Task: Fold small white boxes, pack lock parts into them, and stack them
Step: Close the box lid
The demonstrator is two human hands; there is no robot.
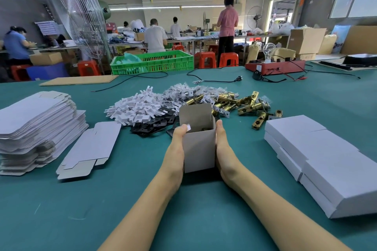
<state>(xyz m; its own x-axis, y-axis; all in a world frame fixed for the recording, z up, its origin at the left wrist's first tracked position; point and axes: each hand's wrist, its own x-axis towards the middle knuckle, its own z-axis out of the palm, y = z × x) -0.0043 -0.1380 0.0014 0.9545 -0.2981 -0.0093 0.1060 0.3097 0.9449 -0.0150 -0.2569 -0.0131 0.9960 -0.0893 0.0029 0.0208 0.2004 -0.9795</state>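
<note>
Green table (265,169): brass latches (240,104) behind open box (200,146); both hands flank.

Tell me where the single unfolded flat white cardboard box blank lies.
In the head view, the single flat white cardboard box blank lies on the green table, left of centre, between the tall stack of blanks and the left hand.
</note>
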